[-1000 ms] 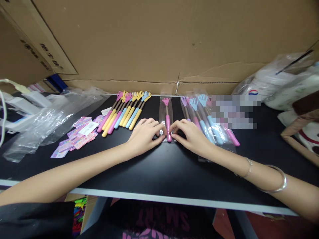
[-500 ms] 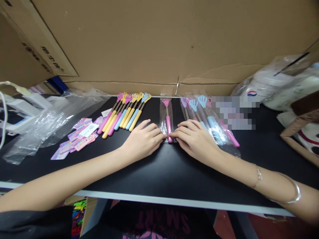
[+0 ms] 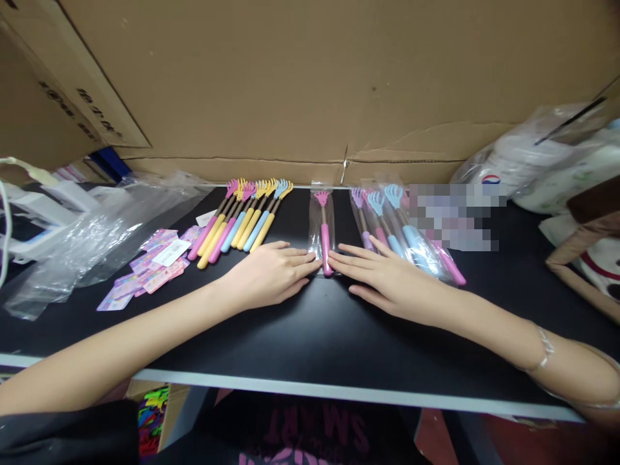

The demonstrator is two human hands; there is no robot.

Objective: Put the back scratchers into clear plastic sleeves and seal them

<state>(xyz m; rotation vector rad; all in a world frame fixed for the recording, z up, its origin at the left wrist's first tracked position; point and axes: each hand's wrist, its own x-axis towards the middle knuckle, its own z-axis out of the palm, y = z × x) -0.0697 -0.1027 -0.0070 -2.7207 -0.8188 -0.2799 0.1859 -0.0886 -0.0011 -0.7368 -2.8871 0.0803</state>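
A pink back scratcher [image 3: 325, 239] in a clear plastic sleeve lies upright in the middle of the black table, its claw end away from me. My left hand [image 3: 268, 274] rests flat at its left, fingertips touching the lower edge of the sleeve. From the other side, my right hand [image 3: 382, 278] reaches in with fingers stretched, the tips at the pink handle. Neither hand grips anything. Right of it lie several bagged back scratchers [image 3: 417, 248] in blue, pink and purple, partly behind my right hand. Several unbagged back scratchers [image 3: 249, 223] form a row at the left.
Printed cards [image 3: 162, 258] lie in a loose pile on the left, beside empty clear plastic sleeves [image 3: 72, 248]. A white device [image 3: 58, 206] with a cable stands at the far left. Cardboard [image 3: 271, 84] walls the back. A bagged cup [image 3: 523, 155] and a plush toy [image 3: 600, 239] occupy the right.
Both hands have flattened and their fingers have straightened beside the sleeved pink back scratcher. My right forearm has shifted right. The back scratchers lie almost as before.
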